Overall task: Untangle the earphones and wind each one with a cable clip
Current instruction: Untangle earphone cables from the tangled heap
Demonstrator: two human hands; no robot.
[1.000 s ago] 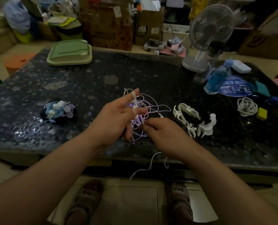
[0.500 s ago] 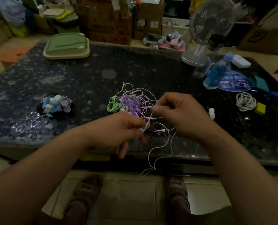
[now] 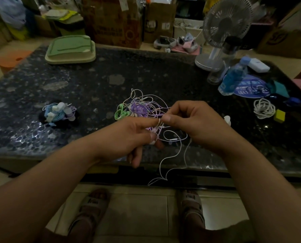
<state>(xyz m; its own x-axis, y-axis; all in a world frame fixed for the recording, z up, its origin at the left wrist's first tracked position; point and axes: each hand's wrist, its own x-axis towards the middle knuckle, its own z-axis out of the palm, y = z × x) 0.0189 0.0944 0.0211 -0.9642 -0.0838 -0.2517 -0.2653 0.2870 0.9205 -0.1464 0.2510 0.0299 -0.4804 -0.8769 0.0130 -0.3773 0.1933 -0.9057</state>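
- the tangle (image 3: 141, 109) of purple, green and white earphones lies on the dark table (image 3: 146, 71), just beyond both hands and near the front edge.
- the left hand (image 3: 128, 135) is curled and pinches a white cord (image 3: 171, 139) that comes out of that tangle. a small white piece sits under its fingers, and we cannot tell whether it is an earbud.
- the right hand (image 3: 195, 123) nips the same cord right beside it, thumb tip against forefinger, the two grips almost touching.
- below the hands the cord loops loosely and hangs over the table edge toward the floor.
- we judge the cord light, thin and limp. it will slide easily through fingers but catch wherever strands cross.
- the joints at buds and plug look like the weak spots, so we would hold close to the knot and feed the free end through rather than tug.
- a wound bundle (image 3: 58, 114) sits well apart on the left, and looks finished.
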